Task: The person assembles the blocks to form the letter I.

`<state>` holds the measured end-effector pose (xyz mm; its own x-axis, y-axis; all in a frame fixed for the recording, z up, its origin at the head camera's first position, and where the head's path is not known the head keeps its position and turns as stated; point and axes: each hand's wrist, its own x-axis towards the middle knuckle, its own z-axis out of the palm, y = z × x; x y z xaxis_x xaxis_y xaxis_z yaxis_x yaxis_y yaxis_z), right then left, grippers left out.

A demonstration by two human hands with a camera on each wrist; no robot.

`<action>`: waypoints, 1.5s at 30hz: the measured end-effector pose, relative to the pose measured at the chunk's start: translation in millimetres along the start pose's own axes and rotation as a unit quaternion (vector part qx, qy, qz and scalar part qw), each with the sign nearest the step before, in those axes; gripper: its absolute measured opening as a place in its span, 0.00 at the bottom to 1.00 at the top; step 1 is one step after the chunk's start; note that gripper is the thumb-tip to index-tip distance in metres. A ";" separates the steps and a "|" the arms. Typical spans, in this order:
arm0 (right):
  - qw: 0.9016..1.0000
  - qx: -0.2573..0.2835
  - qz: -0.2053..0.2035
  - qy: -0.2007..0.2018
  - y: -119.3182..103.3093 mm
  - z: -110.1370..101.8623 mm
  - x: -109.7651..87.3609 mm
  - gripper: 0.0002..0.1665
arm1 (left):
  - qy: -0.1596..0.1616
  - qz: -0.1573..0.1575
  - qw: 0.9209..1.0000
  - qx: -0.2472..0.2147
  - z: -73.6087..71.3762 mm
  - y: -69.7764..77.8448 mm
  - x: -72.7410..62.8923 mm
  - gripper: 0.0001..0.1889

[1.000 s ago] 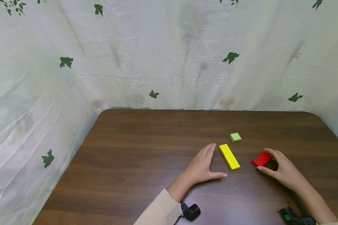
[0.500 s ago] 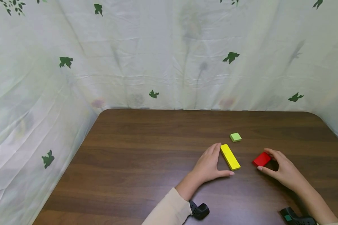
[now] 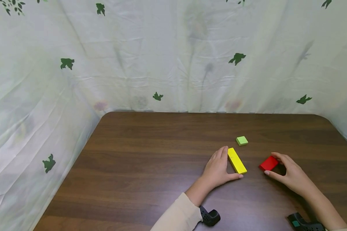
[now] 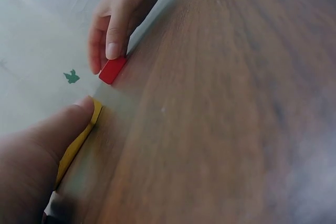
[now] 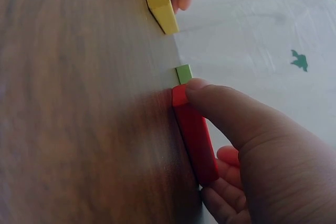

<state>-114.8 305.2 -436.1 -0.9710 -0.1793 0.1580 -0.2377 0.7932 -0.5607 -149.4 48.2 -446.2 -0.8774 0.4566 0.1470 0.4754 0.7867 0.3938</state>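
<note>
A long yellow block [image 3: 237, 161] lies slanted on the table. My left hand [image 3: 218, 168] spans it lengthwise, its thumb at the near end and its fingertips by the far left corner. From the left wrist view, the thumb lies against the end of the yellow block [image 4: 79, 145]. To the right, my right hand [image 3: 293, 176] holds a red block [image 3: 268, 163] between thumb and fingers; the right wrist view shows the thumb on one end of this red block [image 5: 194, 135] and fingers at the other. A small light green block [image 3: 242, 141] sits behind the yellow one, touched by neither hand.
The brown wooden table [image 3: 150, 144] extends left of the blocks. A pale curtain [image 3: 173, 57] with green bird shapes hangs behind its far edge. Black devices are worn at the left wrist [image 3: 210, 218] and right wrist [image 3: 305, 223].
My left hand has moved right, from beside the yellow block until its thumb and fingers meet the block. The right hand and the red and green blocks have stayed in place.
</note>
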 end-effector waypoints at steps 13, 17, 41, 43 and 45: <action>1.000 0.001 0.005 -0.006 -1.1 -1.9 0.4 0.41 | 0.022 -0.023 0.999 -0.041 -2.3 1.4 0.7 0.51; 1.000 -0.002 0.004 -0.006 -0.6 -1.4 0.8 0.41 | 0.045 -0.014 0.998 -0.052 -3.9 1.5 0.2 0.52; 1.000 0.001 -0.003 0.002 0.6 -0.2 1.0 0.40 | 0.128 0.077 0.986 -0.080 -18.7 -13.6 -10.2 0.52; 1.000 0.001 -0.002 0.002 0.6 -0.5 0.7 0.40 | 0.128 0.081 0.985 -0.077 -19.0 -14.9 -10.5 0.52; 1.000 0.000 -0.001 0.002 0.6 -0.9 0.5 0.40 | 0.127 0.085 0.985 -0.075 -19.5 -16.1 -11.1 0.52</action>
<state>-115.4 306.1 -435.6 -0.9702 -0.1792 0.1630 -0.2405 0.7926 -0.5603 -148.6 22.4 -436.5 -0.7825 0.4426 0.4379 0.6189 0.6293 0.4701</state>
